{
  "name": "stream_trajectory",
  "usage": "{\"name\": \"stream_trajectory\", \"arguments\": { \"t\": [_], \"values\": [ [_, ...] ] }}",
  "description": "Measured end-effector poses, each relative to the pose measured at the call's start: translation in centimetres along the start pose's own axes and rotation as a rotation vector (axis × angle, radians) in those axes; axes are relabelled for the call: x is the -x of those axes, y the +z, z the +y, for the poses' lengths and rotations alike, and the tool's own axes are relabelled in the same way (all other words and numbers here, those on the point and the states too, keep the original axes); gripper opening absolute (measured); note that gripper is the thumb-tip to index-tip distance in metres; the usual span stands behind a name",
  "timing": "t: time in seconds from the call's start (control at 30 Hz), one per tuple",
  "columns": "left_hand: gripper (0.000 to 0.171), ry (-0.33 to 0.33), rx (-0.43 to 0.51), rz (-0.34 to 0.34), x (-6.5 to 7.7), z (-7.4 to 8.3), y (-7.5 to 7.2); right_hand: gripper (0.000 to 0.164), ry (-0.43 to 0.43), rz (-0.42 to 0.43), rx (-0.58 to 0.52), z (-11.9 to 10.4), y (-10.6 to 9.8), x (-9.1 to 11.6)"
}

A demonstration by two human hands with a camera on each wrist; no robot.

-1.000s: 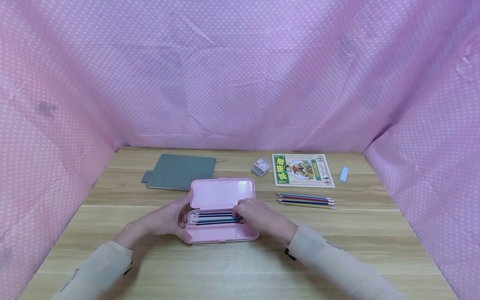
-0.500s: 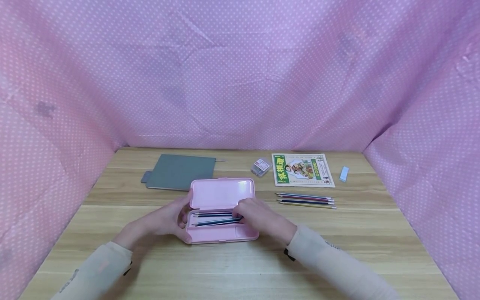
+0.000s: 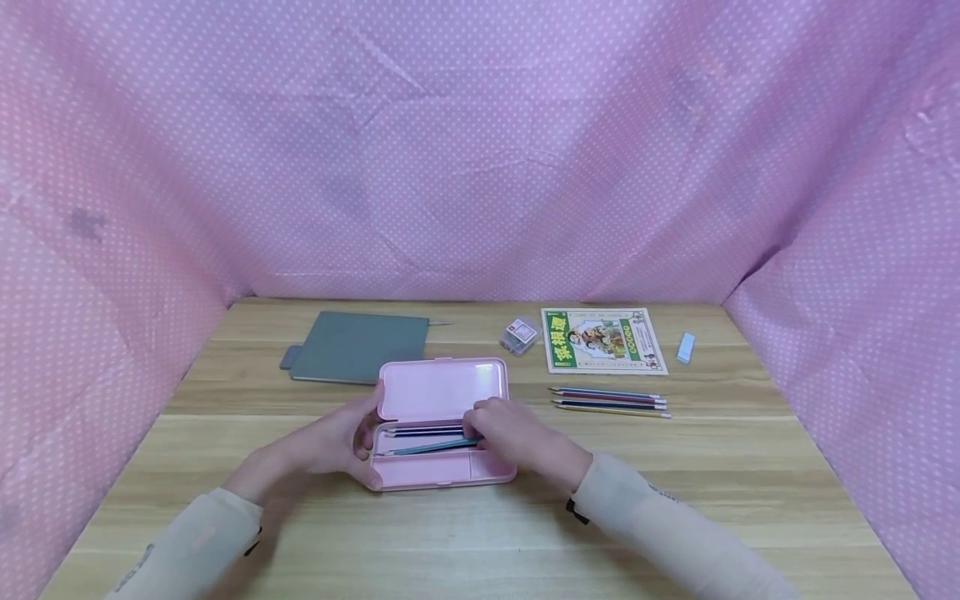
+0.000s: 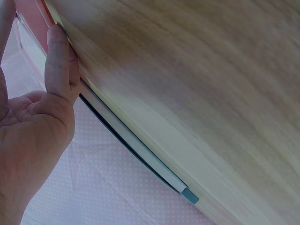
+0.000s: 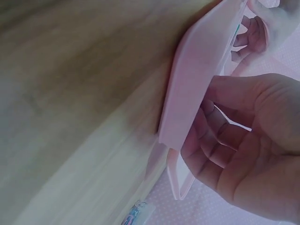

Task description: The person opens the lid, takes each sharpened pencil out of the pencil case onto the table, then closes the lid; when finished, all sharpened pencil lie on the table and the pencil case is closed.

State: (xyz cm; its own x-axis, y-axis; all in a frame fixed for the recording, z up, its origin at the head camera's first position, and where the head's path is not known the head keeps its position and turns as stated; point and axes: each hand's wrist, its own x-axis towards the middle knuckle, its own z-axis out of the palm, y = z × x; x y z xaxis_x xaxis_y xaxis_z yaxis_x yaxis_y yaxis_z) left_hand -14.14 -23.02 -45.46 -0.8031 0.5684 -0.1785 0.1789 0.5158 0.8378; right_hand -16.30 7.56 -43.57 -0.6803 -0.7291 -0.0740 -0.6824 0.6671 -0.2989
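Head view: left fingers (image 3: 366, 407) grip one case (image 3: 442, 392), right fingers (image 3: 475, 419) pinch one teal pencil (image 3: 431, 447) (four others (image 3: 611, 405) outside).

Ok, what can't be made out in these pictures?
Head view: right ends of the teal pencils in the pencil case, covered by the right hand; fine print on the small box, too small.
Left wrist view: part of the left hand, cut off by the edge.
Right wrist view: what the right hand touches inside, hidden by the case's wall.

Head view looks down — nearer, tilted wrist views share the pink case (image 3: 423, 472).
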Motion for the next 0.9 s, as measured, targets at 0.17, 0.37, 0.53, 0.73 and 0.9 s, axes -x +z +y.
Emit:
{"name": "stream_trajectory", "arguments": {
  "t": [0.17, 0.37, 0.53, 0.73, 0.9],
  "values": [
    [0.14, -0.015, -0.01, 0.003, 0.1, 0.1, -0.1, 0.015, -0.023, 0.034, -0.019, 0.2, 0.0, 0.2],
    [0.141, -0.006, -0.011, 0.004, 0.2, 0.2, -0.2, 0.019, -0.057, 0.07, 0.015, 0.5, 0.3, 0.4],
    [0.14, -0.007, -0.021, 0.008, 0.3, 0.3, -0.2, 0.019, -0.054, 0.087, 0.008, 0.6, 0.5, 0.5],
    [0.139, -0.017, -0.026, 0.007, 0.2, 0.3, -0.1, 0.02, -0.062, 0.113, -0.022, 0.8, 0.5, 0.8],
    [0.141, -0.027, -0.028, 0.001, 0.1, 0.4, -0.1, 0.021, -0.091, 0.169, -0.124, 1.2, -0.5, 1.6]
  ]
}}
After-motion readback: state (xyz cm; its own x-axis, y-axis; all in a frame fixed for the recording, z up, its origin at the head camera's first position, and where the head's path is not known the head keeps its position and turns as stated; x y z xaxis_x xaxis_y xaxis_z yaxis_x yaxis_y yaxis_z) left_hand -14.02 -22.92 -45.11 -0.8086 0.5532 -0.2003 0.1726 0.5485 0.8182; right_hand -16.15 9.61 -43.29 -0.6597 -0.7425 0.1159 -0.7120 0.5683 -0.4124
